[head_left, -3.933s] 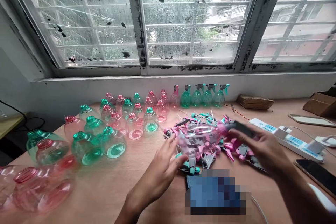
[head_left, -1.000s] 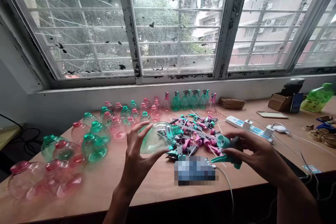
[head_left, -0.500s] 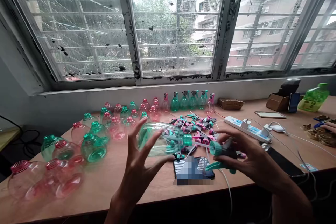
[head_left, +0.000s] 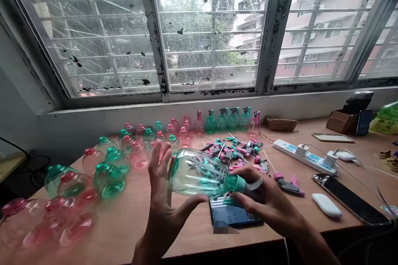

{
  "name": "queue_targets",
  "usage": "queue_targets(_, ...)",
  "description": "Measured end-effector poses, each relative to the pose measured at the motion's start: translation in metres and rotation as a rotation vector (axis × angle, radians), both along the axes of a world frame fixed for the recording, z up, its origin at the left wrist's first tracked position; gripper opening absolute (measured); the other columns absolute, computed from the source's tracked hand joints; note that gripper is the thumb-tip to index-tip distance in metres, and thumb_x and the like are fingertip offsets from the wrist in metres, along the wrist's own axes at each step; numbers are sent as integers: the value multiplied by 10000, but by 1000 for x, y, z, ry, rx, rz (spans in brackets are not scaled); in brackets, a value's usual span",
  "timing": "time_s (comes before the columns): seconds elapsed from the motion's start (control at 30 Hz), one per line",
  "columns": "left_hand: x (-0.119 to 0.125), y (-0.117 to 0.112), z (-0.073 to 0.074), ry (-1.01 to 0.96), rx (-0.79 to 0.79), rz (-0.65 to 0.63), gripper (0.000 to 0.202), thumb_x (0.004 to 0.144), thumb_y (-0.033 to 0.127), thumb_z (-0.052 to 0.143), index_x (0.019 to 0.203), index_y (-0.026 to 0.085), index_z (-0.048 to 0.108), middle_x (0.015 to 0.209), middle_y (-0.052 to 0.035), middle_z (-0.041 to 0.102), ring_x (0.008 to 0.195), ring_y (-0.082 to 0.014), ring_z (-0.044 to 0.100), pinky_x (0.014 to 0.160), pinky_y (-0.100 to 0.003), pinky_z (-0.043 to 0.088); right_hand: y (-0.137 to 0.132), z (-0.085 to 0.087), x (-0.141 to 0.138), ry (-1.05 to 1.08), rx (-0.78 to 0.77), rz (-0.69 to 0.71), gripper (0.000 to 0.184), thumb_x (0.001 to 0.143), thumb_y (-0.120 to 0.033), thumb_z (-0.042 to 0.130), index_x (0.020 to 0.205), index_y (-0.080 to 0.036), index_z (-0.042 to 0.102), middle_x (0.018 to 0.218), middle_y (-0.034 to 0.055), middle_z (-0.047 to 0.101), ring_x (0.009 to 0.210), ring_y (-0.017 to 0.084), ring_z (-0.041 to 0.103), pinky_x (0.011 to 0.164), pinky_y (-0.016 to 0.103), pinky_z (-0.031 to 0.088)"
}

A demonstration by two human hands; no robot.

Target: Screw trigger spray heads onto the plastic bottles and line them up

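A clear green bottle (head_left: 197,174) lies sideways in the air above the table, its neck toward the right. Its base end rests in my left hand (head_left: 163,201), the thumb below and the fingers raised behind it. My right hand (head_left: 270,201) is closed around a grey-and-green spray head (head_left: 251,187), whose green collar sits against the bottle's neck. How far the collar is screwed on cannot be made out. Behind the bottle lies a heap of loose pink, green and grey spray heads (head_left: 238,153) with thin tubes.
Several open pink and green bottles (head_left: 108,180) crowd the left side. Bottles with spray heads (head_left: 222,122) line the wall. A lit phone (head_left: 217,214) lies beneath my hands. Rightward are a power strip (head_left: 306,157), a white case (head_left: 326,205) and a dark phone (head_left: 351,198).
The spray head has come up against the bottle's neck, its tube now inside. My left fingers have shifted upright from around the bottle. The view has turned slightly.
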State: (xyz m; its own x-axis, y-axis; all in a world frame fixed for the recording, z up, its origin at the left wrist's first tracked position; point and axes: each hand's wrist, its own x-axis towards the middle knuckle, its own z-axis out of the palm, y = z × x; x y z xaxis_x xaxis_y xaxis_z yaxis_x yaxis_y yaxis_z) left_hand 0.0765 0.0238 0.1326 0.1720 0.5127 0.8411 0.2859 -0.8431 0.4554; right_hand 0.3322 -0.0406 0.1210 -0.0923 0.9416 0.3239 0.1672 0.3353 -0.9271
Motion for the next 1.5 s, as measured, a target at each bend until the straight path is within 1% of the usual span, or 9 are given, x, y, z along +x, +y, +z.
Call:
queue_targets(0.2,-6,10,-5,65,111,78,804,961,305,811,1643,461,414,1642,-47,545,1573,-324,496,1315,-560,436,5,1,-2,92,57,-71,313,953,-436,830,1161,-257,679,855,-26,609,687,162,559,581,256,474)
queue_targets(0.3,-5,10,-12,23,-5,42,812,921,402,846,1621,426,436,1565,-76,636,1497,-357,589,1283,-607,470,9,1,-4,43,144,-180,309,876,-450,903,1014,-245,717,795,-34,610,637,162,577,545,254,488)
queue_targets(0.5,-1,6,-8,-22,-137,-4,691,989,477,743,1615,369,472,1663,-110,528,1570,-376,509,1233,-532,551,14,-2,-8,13,301,-295,311,818,-418,952,1009,-255,769,827,5,728,666,194,689,577,277,575)
queue_targets(0.63,-4,9,-2,81,-14,-5,647,1022,337,719,1604,469,469,1736,-36,417,1665,-355,338,1294,-578,470,10,-3,-7,228,67,-192,386,848,-517,916,1027,-241,712,671,-26,719,502,156,630,446,241,504)
queue_targets(0.73,-6,9,-1,94,16,0,691,1000,319,750,1598,490,448,1666,-44,516,1614,-349,439,1264,-585,513,8,-3,-4,263,19,-164,388,875,-529,890,1044,-241,693,611,-31,727,444,140,576,393,217,428)
queue_targets(0.93,-5,5,1,-21,-190,-94,425,1009,563,678,1358,343,577,1624,-113,603,1446,-369,654,1022,-480,711,12,-1,-2,-14,344,-263,296,791,-354,979,1002,-269,792,844,5,764,710,202,728,612,273,583)
queue_targets(1.17,-14,12,4,47,26,-44,499,1020,345,735,1486,442,586,1584,-23,637,1535,-272,567,1197,-458,595,8,-3,0,212,-9,-99,369,903,-533,864,1062,-256,679,655,-22,752,485,161,620,417,239,469)
queue_targets(1.37,-16,8,3,61,-189,-68,497,959,537,763,1398,360,611,1575,-99,657,1504,-360,597,1169,-535,607,12,0,-2,-37,306,-218,265,836,-334,945,1016,-267,763,880,9,781,749,202,748,646,276,601)
queue_targets(1.5,-14,11,3,69,-103,-40,476,1010,420,732,1465,390,594,1675,-73,553,1600,-351,471,1246,-581,523,14,-2,0,71,178,-180,293,866,-435,920,1020,-264,739,768,-21,747,649,176,716,563,251,563)
